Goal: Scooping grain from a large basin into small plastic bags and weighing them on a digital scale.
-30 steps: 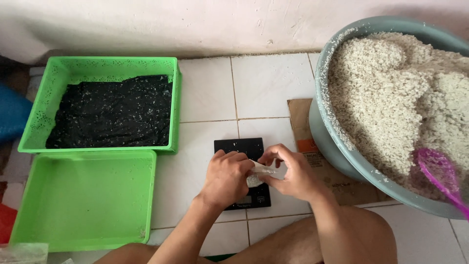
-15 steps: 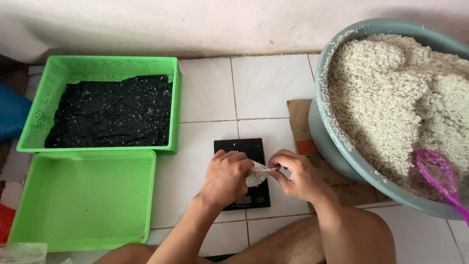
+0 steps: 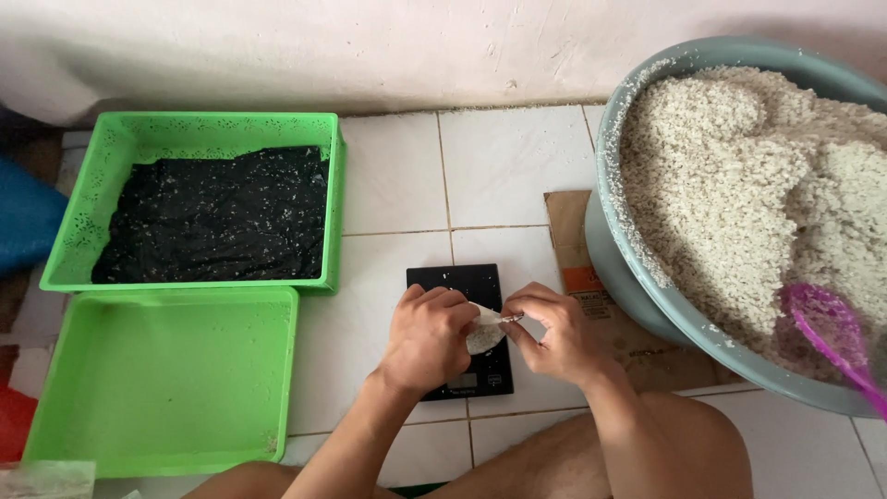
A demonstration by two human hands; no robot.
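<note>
White tiled floor (image 3: 504, 166) with dark grout; pale pinkish plaster wall (image 3: 370, 46) behind; soft daylight.

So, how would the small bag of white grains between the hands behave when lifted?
The small bag probably sags, being thin clear film around loose grains. It looks light: both hands, left and right, pinch it easily. It may spill if unsealed.

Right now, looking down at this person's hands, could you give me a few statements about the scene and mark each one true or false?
1. Both hands, left hand and right hand, hold a small clear bag of white grains. True.
2. The hands work above a black scale. True.
3. The big grey basin is empty. False: it is heaped with white grains.
4. The purple scoop is in the right hand. False: it lies in the basin.
5. The near green tray holds a black sheet. False: the black sheet lies in the far green tray.
</note>
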